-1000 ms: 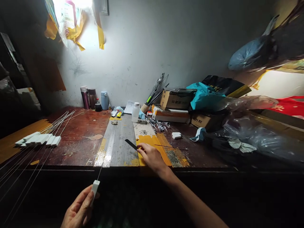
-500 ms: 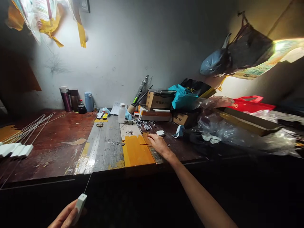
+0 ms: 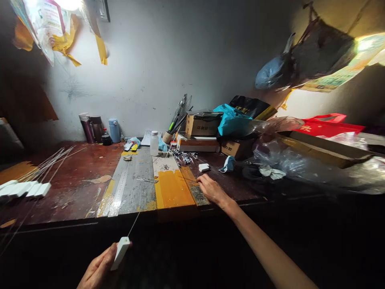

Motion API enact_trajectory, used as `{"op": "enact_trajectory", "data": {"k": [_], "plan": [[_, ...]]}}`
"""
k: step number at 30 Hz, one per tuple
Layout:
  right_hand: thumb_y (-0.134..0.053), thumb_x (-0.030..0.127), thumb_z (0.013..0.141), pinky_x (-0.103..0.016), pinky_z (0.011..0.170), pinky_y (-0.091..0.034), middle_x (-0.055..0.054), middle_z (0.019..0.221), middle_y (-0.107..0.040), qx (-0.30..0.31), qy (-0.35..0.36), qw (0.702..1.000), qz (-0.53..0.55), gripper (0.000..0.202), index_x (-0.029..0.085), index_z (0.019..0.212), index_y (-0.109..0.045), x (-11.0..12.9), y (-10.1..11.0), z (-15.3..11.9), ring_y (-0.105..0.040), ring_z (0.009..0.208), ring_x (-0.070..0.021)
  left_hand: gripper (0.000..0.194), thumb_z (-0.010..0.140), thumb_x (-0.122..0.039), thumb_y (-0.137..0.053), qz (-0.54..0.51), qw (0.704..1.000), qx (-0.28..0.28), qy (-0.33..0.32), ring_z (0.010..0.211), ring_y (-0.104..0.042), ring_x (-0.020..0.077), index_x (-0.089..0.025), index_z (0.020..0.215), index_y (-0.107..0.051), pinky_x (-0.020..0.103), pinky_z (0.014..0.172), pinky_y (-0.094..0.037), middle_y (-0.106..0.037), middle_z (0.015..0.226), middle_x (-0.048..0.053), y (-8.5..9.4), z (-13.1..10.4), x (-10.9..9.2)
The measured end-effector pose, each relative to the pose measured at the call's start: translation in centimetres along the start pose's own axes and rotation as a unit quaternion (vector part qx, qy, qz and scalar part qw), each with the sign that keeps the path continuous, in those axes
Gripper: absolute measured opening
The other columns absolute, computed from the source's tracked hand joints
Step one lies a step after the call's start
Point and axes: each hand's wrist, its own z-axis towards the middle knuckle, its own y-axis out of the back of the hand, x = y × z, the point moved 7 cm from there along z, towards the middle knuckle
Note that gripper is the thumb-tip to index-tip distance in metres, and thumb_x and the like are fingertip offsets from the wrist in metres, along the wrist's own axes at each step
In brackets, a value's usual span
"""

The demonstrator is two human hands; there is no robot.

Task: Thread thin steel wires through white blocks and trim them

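Note:
My left hand (image 3: 100, 265), low in front of the table, is closed around a small white rectangular block (image 3: 120, 253). A thin straight rod (image 3: 134, 224) sticks up out of the block's top end, slanting towards the table edge. On the right side of the worktop, my right hand (image 3: 212, 188) rests with its fingers pinched together by a brown strip. A fine dark line lies at the fingertips; whether they grip it I cannot make out. Just beyond that hand sits another white block (image 3: 203, 167).
At the left lie several white blocks with long rods (image 3: 38, 189). A metal ruler (image 3: 119, 192) lies on the grey board. Behind stand a white bottle (image 3: 154, 143), flasks (image 3: 114, 130) and cardboard boxes (image 3: 203, 124). Plastic bags and an open carton (image 3: 319, 150) crowd the right.
My left hand has risen and moved right with the white block. My right hand has shifted right and slightly nearer the table's front edge. The view has moved a little.

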Motion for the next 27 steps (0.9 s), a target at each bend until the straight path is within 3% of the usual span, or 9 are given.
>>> {"op": "enact_trajectory", "data": {"k": [4, 8, 11, 14, 17, 20, 24, 25, 27], "plan": [[-0.043, 0.021, 0.092, -0.028, 0.076, -0.048, -0.007, 0.096, -0.06, -0.009, 0.026, 0.996, 0.082, 0.017, 0.018, 0.1, -0.057, 5.7, 1.1, -2.5, -0.059, 0.089, -0.0188, 0.057, 0.066, -0.064, -0.067, 0.012, 0.999, 0.042, 0.017, 0.049, -0.055, 0.016, -0.012, 0.088, -0.076, 0.025, 0.048, -0.044, -0.06, 0.051, 0.002, -0.6, -0.3, -0.4], [-0.048, 0.023, 0.091, -0.025, 0.076, -0.047, -0.002, 0.09, -0.061, 0.135, 0.065, 0.945, 0.291, 0.013, 0.021, 0.099, -0.058, 13.9, -1.8, -7.6, -0.059, 0.083, -0.0155, 0.059, 0.069, -0.066, -0.062, 0.019, 0.997, 0.08, 0.004, 0.045, -0.046, 0.0116, -0.012, 0.09, -0.074, 0.023, 0.044, -0.035, -0.054, 0.051, 0.0, -1.4, -0.9, -0.9], [-0.049, 0.014, 0.088, -0.024, 0.076, -0.047, -0.002, 0.089, -0.06, 0.182, 0.09, 0.903, 0.38, 0.015, 0.02, 0.094, -0.062, 17.9, -3.7, -10.6, -0.06, 0.082, -0.014, 0.055, 0.075, -0.063, -0.058, 0.025, 0.996, 0.087, -0.018, 0.055, -0.052, 0.0155, -0.014, 0.096, -0.072, 0.024, 0.05, -0.039, -0.06, 0.062, 0.003, -1.6, -1.7, -1.6], [-0.05, 0.011, 0.086, -0.023, 0.076, -0.048, -0.002, 0.089, -0.06, 0.2, 0.085, 0.874, 0.435, 0.018, 0.02, 0.092, -0.065, 19.0, -4.4, -11.9, -0.06, 0.082, -0.0139, 0.047, 0.079, -0.057, -0.057, 0.035, 0.993, 0.092, -0.066, 0.074, -0.056, 0.0205, -0.018, 0.102, -0.07, 0.028, 0.063, -0.044, -0.064, 0.079, 0.004, -1.9, -2.8, -2.9], [-0.052, 0.01, 0.083, -0.024, 0.074, -0.047, -0.002, 0.087, -0.061, 0.218, 0.059, 0.864, 0.451, 0.018, 0.02, 0.088, -0.066, 19.1, -4.4, -12.3, -0.06, 0.08, -0.0145, 0.035, 0.082, -0.049, -0.059, 0.077, 0.988, 0.08, -0.108, 0.077, -0.055, 0.0194, -0.021, 0.101, -0.069, 0.027, 0.068, -0.045, -0.062, 0.085, 0.003, -2.0, -3.6, -3.9], [-0.056, 0.011, 0.078, -0.024, 0.069, -0.046, -0.002, 0.082, -0.06, 0.24, 0.019, 0.855, 0.459, 0.012, 0.019, 0.079, -0.064, 19.8, -4.8, -13.1, -0.058, 0.076, -0.0148, 0.026, 0.08, -0.043, -0.063, 0.135, 0.978, 0.016, -0.161, 0.077, -0.055, 0.0199, -0.022, 0.094, -0.069, 0.026, 0.069, -0.045, -0.06, 0.084, 0.003, -1.7, -4.0, -4.4], [-0.056, 0.019, 0.079, -0.024, 0.063, -0.044, 0.0, 0.075, -0.058, 0.287, -0.075, 0.83, 0.472, 0.003, 0.019, 0.077, -0.058, 19.8, -6.0, -15.1, -0.054, 0.068, -0.0143, 0.021, 0.073, -0.043, -0.07, 0.206, 0.939, -0.105, -0.256, 0.078, -0.056, 0.0206, -0.024, 0.081, -0.068, 0.025, 0.072, -0.045, -0.059, 0.085, 0.002, -0.9, -4.4, -5.4], [-0.055, 0.022, 0.08, -0.024, 0.061, -0.044, 0.001, 0.074, -0.058, 0.292, -0.088, 0.834, 0.46, 0.003, 0.02, 0.078, -0.058, 19.3, -5.9, -15.3, -0.054, 0.067, -0.0142, 0.022, 0.072, -0.044, -0.072, 0.211, 0.932, -0.125, -0.266, 0.079, -0.057, 0.0207, -0.024, 0.081, -0.068, 0.024, 0.073, -0.045, -0.059, 0.086, 0.002, -0.6, -4.5, -5.5], [-0.054, 0.025, 0.082, -0.025, 0.064, -0.045, 0.0, 0.075, -0.059, 0.237, -0.084, 0.881, 0.401, 0.006, 0.021, 0.082, -0.058, 16.9, -4.6, -14.4, -0.055, 0.069, -0.0156, 0.026, 0.071, -0.046, -0.072, 0.2, 0.935, -0.148, -0.252, 0.083, -0.058, 0.021, -0.025, 0.086, -0.068, 0.023, 0.073, -0.045, -0.062, 0.089, 0.001, 0.1, -4.4, -5.6]]}}
